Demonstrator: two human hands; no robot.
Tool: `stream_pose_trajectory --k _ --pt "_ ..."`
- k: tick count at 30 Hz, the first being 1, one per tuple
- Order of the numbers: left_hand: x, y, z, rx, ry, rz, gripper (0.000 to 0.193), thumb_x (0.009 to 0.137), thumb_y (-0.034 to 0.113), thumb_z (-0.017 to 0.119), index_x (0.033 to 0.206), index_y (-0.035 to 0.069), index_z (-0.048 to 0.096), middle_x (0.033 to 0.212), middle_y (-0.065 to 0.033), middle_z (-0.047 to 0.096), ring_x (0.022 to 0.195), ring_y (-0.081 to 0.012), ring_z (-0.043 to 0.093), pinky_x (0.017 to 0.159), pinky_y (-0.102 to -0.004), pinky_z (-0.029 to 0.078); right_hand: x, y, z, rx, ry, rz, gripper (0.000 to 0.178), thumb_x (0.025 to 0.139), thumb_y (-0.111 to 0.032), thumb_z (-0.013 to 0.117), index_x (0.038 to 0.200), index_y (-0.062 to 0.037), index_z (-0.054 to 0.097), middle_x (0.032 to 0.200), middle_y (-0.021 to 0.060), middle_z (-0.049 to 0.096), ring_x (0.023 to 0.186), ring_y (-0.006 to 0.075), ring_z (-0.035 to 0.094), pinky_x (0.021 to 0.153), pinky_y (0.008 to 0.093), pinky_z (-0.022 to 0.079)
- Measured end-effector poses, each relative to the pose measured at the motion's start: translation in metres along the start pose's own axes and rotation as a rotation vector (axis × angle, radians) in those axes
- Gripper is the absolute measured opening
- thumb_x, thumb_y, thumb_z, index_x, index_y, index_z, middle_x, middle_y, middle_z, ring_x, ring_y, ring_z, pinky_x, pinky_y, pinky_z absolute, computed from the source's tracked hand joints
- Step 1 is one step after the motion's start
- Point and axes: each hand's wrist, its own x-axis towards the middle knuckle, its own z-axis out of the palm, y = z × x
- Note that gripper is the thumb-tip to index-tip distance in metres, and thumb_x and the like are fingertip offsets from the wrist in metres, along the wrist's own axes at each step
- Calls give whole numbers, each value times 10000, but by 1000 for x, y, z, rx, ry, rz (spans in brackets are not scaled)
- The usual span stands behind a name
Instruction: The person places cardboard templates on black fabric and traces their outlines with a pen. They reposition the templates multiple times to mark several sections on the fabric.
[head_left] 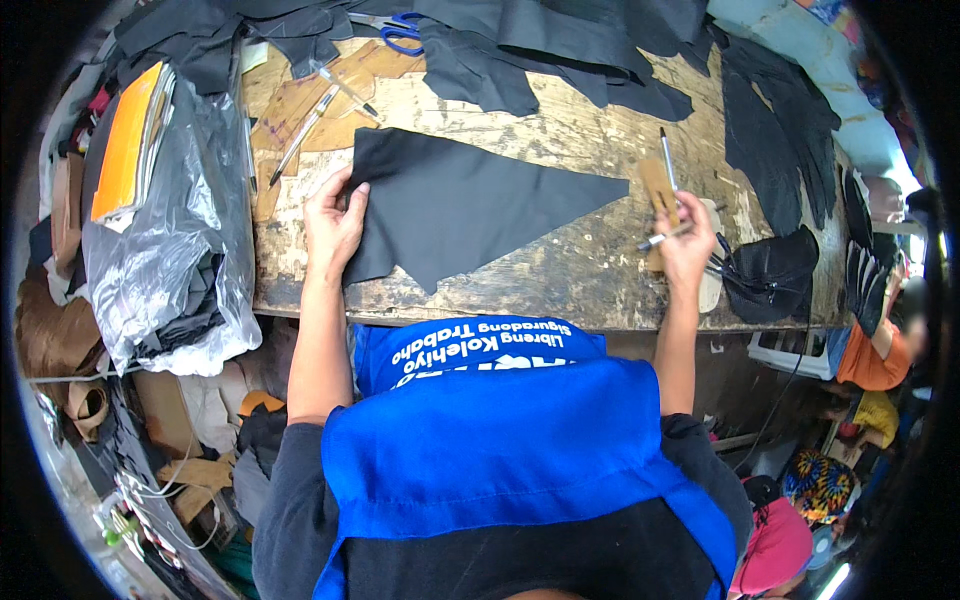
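A flat black leather-like piece (pixel 450 205), wide at the left and tapering to the right, lies on the worn wooden table. My left hand (pixel 335 225) grips its left edge, thumb on top and fingers around the rim. Off the piece's narrow tip, my right hand (pixel 690 240) is closed around a silver pen (pixel 660 239) that points left. A narrow brown pattern strip (pixel 655 185) and a second pen (pixel 667 150) stick out past its fingers. Whether these two are gripped or lie beneath the hand, I cannot tell.
Brown patterns (pixel 300 105) with pens lie at the back left, near blue-handled scissors (pixel 402 35). More black pieces (pixel 570 50) cover the far edge. A plastic bag (pixel 170 260) with an orange-covered book (pixel 130 140) stands left. A black pouch (pixel 770 275) sits at right; people are beyond it.
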Motion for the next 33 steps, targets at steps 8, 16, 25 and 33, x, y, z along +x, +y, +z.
stream_pose_trajectory --k 8,16,25,33 --pt "2 0 0 46 -16 6 284 835 -20 628 1117 -41 604 1000 -78 657 883 -96 593 803 -226 474 -20 6 -45 149 190 168 190 864 52 539 1050 24 510 913 134 625 821 176 639 721 286 555" --pt "2 0 0 6 -32 8 273 854 -8 619 1124 -38 592 1009 -71 653 889 -96 592 800 -223 469 -46 -6 -25 -514 7 -175 392 686 134 461 1056 27 535 1095 236 579 1025 406 556 896 430 434" --pt "1 6 0 17 -41 -28 302 842 -33 602 1144 -44 589 1032 -79 644 931 -113 592 841 -237 472 21 7 -31 -713 -216 -9 394 776 35 532 1168 22 508 1183 305 526 1108 435 509 940 448 409" --pt "2 10 2 49 -55 -55 306 845 -27 598 1149 -52 584 1037 -89 646 930 -114 595 844 -239 471 42 34 -55 -504 -285 -44 675 699 -301 781 1240 -26 486 1391 275 378 1270 386 413 1025 386 357"
